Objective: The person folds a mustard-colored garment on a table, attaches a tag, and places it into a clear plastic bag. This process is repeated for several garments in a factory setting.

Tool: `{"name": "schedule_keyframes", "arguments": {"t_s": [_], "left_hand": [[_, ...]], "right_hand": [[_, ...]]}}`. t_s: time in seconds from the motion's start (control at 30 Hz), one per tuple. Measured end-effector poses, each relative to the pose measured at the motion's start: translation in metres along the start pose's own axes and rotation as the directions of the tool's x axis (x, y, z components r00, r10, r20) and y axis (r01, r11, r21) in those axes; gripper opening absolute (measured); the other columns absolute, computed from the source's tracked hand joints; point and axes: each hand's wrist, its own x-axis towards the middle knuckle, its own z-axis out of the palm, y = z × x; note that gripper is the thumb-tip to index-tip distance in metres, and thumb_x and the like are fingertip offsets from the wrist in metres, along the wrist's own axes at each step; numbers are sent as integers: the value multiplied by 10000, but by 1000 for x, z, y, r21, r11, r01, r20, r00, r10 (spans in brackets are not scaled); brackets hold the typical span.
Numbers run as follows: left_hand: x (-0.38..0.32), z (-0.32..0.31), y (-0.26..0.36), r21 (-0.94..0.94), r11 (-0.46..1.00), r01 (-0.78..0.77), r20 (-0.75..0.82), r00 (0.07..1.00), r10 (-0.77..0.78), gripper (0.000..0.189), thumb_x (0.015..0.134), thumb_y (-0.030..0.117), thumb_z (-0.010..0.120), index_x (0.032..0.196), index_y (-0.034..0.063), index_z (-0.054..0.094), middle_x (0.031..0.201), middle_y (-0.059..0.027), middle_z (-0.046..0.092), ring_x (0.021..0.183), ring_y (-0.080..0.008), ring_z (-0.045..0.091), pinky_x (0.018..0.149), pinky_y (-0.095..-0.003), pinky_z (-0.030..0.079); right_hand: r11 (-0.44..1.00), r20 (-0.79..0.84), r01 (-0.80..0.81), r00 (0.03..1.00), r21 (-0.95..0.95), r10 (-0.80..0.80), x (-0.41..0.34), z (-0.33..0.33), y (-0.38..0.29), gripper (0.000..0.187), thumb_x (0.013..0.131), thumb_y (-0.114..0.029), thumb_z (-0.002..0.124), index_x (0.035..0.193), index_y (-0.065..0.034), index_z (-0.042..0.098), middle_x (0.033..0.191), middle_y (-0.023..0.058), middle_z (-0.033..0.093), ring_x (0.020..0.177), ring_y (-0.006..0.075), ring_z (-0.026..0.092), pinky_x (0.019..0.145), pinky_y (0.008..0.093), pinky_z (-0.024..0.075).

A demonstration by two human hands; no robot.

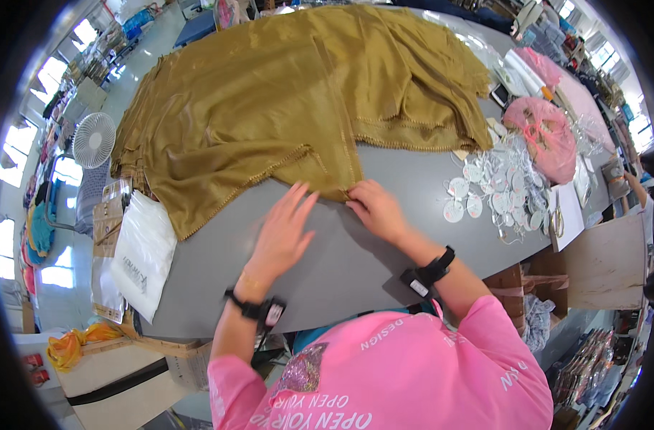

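Note:
A large spread of olive-gold satin cloth (262, 107) with stitched edges covers the far part of the grey table (209, 285). My right hand (375, 209) pinches the near corner of the cloth between thumb and fingers. To its left, my left hand (284, 234) is held with its fingers apart near the cloth's edge, holding nothing, and looks slightly blurred. Whether its fingertips touch the cloth I cannot tell. Folds of the cloth rise on both sides of the pinched corner.
White round hang tags (501, 188) with strings lie in a heap at the right, beside a pink plastic bag (544, 140) and scissors (558, 220). White plastic bags (144, 252) lie at the left edge. A white fan (94, 141) stands beyond.

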Motion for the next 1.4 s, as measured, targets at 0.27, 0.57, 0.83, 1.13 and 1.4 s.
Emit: {"name": "schedule_keyframes", "arguments": {"t_s": [0.27, 0.57, 0.83, 1.13, 1.4], "left_hand": [[96, 47, -19, -51, 975, -216, 321, 921, 221, 305, 811, 10, 664, 1113, 43, 636, 1093, -128, 590, 1219, -324, 531, 1245, -491, 295], [92, 50, -22, -407, 865, 292, 151, 956, -251, 137, 918, 111, 702, 964, 2, 633, 918, -94, 581, 881, -225, 576, 781, -344, 474], [76, 36, -32, -20, 999, 46, -100, 994, -48, 520, 835, 195, 802, 1266, 18, 571, 1240, -148, 579, 1167, -329, 546, 1013, -408, 466], [-50, -41, -139, 488, 597, 637, -257, 759, -599, 509, 730, -37, 647, 1232, 12, 578, 1245, -159, 601, 1172, -384, 554, 993, -476, 472], [-118, -120, -60, 321, 802, 504, -325, 854, -406, 485, 687, -145, 564, 1125, 24, 687, 1006, -170, 677, 991, -383, 628, 876, -425, 519]], "right_hand": [[794, 287, -398, 913, 460, 291, -1, -67, 46, 381, 949, -74, 614, 1330, -53, 616, 1255, 93, 671, 1168, 185, 619, 909, 323, 524], [973, -28, 19, 1000, 230, -13, 21, -11, -1, 986, 693, -244, 900, 1502, -76, 362, 1445, 143, 497, 1345, 369, 464, 1080, 449, 466], [997, -155, 3, 988, 75, 9, 30, -22, 21, 170, 841, -99, 756, 994, -68, 688, 996, 90, 687, 978, 323, 661, 807, 423, 550], [951, -244, -56, 960, 303, 134, 28, -145, 41, 494, 792, 208, 389, 1117, -25, 680, 1037, 38, 631, 883, 139, 631, 654, 256, 562], [1000, -307, -15, 951, 13, 18, 6, -249, 19, 517, 751, 239, 390, 1107, -5, 675, 1075, 54, 665, 1029, 162, 651, 856, 286, 543]]}}
